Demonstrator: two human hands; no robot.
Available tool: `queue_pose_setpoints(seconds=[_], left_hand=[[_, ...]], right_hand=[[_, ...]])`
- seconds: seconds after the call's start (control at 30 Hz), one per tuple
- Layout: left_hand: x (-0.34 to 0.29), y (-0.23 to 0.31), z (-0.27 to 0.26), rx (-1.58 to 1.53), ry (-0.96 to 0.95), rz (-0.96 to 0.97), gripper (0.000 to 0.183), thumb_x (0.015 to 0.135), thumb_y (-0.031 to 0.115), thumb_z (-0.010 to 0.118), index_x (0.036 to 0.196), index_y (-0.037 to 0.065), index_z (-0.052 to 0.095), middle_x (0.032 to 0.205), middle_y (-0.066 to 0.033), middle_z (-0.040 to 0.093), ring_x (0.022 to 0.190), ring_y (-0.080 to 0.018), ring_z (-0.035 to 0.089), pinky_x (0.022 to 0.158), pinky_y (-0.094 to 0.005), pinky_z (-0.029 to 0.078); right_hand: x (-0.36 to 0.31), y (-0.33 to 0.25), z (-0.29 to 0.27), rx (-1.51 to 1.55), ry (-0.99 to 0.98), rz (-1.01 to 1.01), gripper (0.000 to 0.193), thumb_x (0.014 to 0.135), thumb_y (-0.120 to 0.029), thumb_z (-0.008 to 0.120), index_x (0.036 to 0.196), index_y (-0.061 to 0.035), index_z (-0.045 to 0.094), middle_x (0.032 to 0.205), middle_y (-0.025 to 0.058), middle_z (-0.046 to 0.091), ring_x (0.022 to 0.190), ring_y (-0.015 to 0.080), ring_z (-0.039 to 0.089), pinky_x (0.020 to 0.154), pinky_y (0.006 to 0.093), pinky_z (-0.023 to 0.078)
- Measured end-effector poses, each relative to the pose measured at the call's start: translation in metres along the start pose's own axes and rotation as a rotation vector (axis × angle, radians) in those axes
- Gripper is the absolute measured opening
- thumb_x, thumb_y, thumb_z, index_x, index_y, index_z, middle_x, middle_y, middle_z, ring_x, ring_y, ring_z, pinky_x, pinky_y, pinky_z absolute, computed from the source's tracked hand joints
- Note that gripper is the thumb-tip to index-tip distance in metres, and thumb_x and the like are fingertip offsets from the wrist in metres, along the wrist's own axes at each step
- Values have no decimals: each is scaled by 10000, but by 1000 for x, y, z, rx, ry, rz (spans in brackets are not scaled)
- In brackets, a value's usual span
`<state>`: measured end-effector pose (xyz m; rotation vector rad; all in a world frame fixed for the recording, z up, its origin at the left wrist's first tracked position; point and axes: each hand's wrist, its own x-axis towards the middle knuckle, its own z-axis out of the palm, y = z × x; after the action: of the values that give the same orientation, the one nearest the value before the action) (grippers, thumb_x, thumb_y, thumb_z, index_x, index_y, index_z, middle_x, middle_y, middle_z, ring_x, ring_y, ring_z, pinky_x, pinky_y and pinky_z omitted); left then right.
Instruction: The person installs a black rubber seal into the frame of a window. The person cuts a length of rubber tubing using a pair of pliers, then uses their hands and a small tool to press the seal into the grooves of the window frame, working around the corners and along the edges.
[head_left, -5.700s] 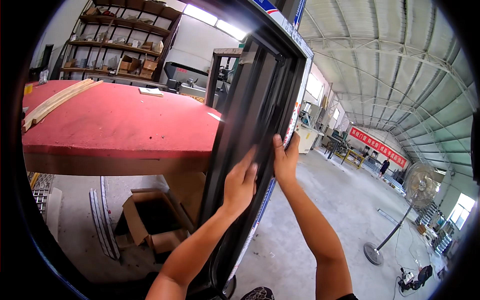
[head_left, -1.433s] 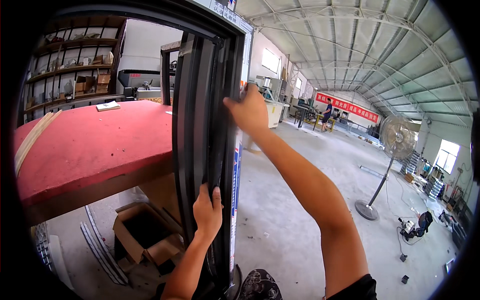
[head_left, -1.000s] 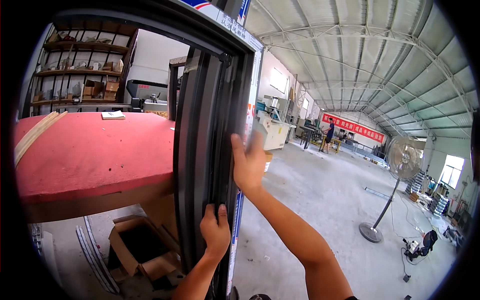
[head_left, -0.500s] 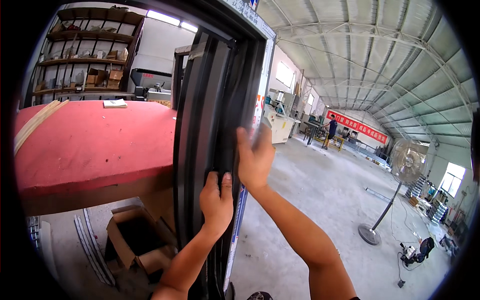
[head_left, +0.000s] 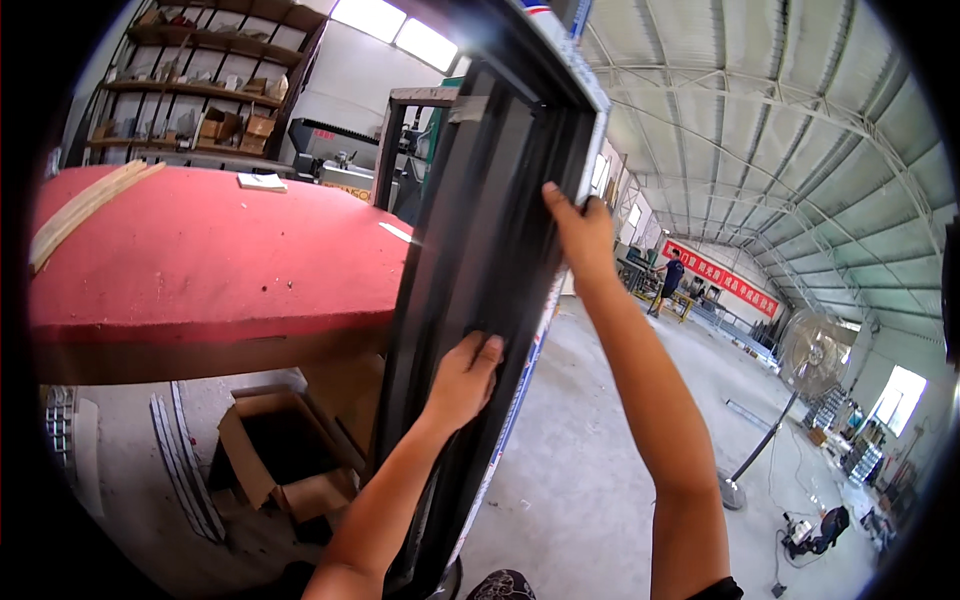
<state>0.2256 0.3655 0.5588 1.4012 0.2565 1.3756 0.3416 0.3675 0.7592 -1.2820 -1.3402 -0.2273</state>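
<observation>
Open cardboard box (head_left: pixel 275 455) at lower left, contents unclear; left hand (head_left: pixel 462 380) and right hand (head_left: pixel 583 235) both clamped on dark ribbed metal frame (head_left: pixel 480 250) beside red table (head_left: pixel 200 260).

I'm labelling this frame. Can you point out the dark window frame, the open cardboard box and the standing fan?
Window frame (head_left: pixel 470 230), head view, dark middle rail.
Cardboard box (head_left: pixel 262 462), head view, front flap.
Standing fan (head_left: pixel 812 350), head view, round cage.

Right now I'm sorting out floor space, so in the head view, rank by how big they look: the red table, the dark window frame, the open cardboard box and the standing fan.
1. red table
2. dark window frame, close to the camera, so unsure against the table
3. cardboard box
4. standing fan, far off
</observation>
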Motion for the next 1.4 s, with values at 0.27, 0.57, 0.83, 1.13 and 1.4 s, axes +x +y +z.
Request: queue_pose_setpoints(seconds=[0.27, 0.57, 0.83, 1.13, 1.4], left_hand=[[-2, 2, 13, 600, 211, 178, 417, 1022, 414, 408, 947, 19, 521, 750, -252, 629, 756, -460, 623, 641, -515, 476], [-3, 6, 4, 607, 141, 131, 449, 1020, 431, 399, 1002, 4, 539, 770, -243, 646, 764, -444, 634, 657, -508, 494], [3, -5, 3, 560, 112, 187, 452, 1008, 414, 465, 1089, -23, 549, 527, -113, 592, 458, -230, 623, 509, -349, 476], [-1, -9, 10, 582, 191, 182, 409, 1013, 392, 457, 1071, -1, 554, 572, -111, 618, 471, -232, 630, 521, -351, 489], [-8, 5, 3, -12, 18, -54, 465, 1010, 478, 450, 866, 44, 532, 506, -28, 474, 348, -128, 449, 370, -279, 360]], right_hand=[[4, -20, 11, -220, 128, -92, 731, 753, -476, 775, 1049, 150, 543, 1020, 265, 636, 947, 299, 637, 826, 358, 502], [34, -30, -2, -379, -28, -127, 614, 716, -357, 768, 1009, 147, 576, 950, 250, 663, 886, 322, 664, 783, 375, 518], [35, -47, 9, -448, 64, -115, 639, 652, -285, 780, 1065, 132, 527, 1029, 296, 646, 974, 379, 656, 840, 417, 518], [10, -26, 8, -498, 75, -174, 730, 678, -294, 776, 1158, 124, 417, 1099, 328, 597, 1037, 442, 613, 908, 444, 498], [-3, -44, 18, -543, 92, -93, 782, 709, -302, 782, 1229, 112, 371, 1169, 340, 551, 1102, 459, 579, 942, 463, 483]])
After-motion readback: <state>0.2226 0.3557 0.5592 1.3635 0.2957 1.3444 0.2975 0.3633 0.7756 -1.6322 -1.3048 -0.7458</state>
